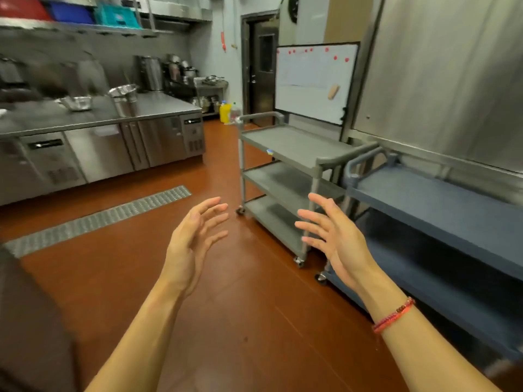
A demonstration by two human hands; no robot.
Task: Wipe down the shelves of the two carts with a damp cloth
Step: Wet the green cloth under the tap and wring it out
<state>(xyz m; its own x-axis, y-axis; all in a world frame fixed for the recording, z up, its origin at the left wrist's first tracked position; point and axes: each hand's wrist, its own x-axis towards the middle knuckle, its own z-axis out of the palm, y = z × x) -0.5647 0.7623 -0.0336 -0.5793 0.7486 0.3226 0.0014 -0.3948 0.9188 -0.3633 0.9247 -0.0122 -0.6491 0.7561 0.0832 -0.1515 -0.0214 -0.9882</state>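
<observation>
Grey three-shelf plastic cart (294,145) centre-right of frame, darker blue-grey plastic cart (441,199) at the right edge. They're parked end to end along the steel wall panel (452,66), ends just beside each other, probably to keep the aisle free. All long sides face me, so every shelf is reachable from here.

My left hand (189,244) and right hand (339,241) are up in lower centre, palms facing each other, fingers spread and nearly straight. Nothing in either, and neither touches a cart. Red beaded bracelet (393,316) on the right wrist.

No damp cloth anywhere in view, so my read is that wiping hasn't started and getting a cloth comes first.

Further out: white whiteboard (314,80) behind the grey cart, stainless counter (99,111) upper left, metal floor drain grate (99,219) mid-left.
</observation>
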